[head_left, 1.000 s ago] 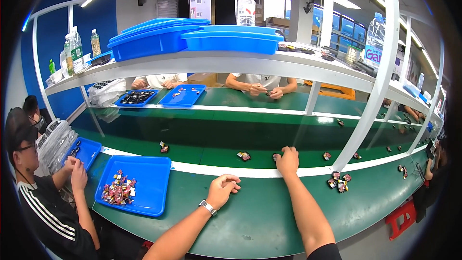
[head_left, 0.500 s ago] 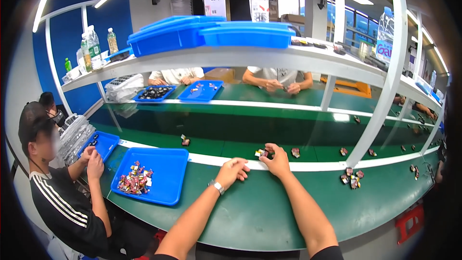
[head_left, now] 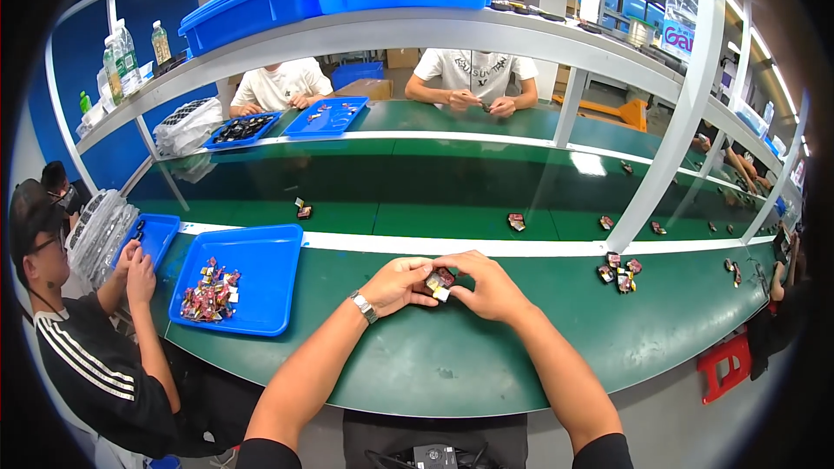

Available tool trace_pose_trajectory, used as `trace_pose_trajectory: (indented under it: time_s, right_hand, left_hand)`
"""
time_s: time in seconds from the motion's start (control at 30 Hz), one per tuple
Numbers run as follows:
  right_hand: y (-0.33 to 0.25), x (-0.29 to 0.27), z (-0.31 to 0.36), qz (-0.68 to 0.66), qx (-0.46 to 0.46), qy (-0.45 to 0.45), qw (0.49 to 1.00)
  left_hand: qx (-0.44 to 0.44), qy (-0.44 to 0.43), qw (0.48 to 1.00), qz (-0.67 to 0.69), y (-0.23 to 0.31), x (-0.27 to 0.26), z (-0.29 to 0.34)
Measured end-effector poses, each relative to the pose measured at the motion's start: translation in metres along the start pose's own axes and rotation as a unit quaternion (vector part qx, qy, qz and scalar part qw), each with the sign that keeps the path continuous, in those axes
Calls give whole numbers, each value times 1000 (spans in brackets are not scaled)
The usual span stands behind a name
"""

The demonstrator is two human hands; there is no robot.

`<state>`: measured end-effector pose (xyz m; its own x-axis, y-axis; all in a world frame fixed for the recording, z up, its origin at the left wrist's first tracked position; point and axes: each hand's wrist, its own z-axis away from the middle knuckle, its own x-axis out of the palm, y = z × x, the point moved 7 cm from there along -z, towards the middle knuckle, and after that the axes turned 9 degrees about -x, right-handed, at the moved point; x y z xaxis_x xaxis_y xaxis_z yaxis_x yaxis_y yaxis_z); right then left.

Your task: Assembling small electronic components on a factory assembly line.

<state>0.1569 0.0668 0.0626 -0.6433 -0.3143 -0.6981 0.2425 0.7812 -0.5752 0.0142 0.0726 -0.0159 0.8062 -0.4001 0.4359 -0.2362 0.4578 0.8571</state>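
Observation:
My left hand (head_left: 393, 287), with a metal-band watch at its wrist, and my right hand (head_left: 485, 288) meet above the near strip of the green bench. Between their fingertips they hold a small dark part with a red face and a yellow-and-white tab (head_left: 440, 281). Its exact kind is unclear. Left of my hands stands a blue tray (head_left: 282, 282) with a heap of small red, white and yellow pieces (head_left: 210, 293) in it. To the right, several similar small parts (head_left: 624, 274) lie grouped on the bench.
More parts lie scattered on the green belt (head_left: 452, 204) beyond a white rail (head_left: 417, 243). White shelf posts (head_left: 673, 139) rise at the right. A co-worker (head_left: 95, 339) sits at the left by another blue tray (head_left: 165, 239); two more people work across the bench.
My right hand has drawn back from the belt edge with a part, and my left hand has come to it. Both hands now hold the part. The view has tilted down.

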Motion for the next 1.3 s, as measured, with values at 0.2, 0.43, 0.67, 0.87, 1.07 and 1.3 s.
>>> trace_pose_trajectory:
  time_s: [0.2, 0.43, 0.67, 0.87, 1.07, 1.3]
  right_hand:
    - [10, -12, 5, 28, 22, 178, 983]
    - [-6, 2, 5, 213, 20, 213, 953]
    - [-9, 1, 6, 259, -46, 198, 944]
    - [-14, 2, 3, 225, -86, 184, 953]
    - [-6, 0, 5, 187, -69, 161, 967]
    - [-2, 1, 5, 154, -38, 70, 985]
  left_hand:
    - [69, 44, 996, 43, 6, 8, -2]
    - [82, 60, 994, 47, 2, 15, -3]
    - [81, 69, 992, 63, -2, 12, -7]
    - [84, 72, 991, 75, -4, 10, -5]
    - [79, 60, 989, 107, -5, 13, -4]
    - [79, 69, 994, 41, -1, 21, -4]
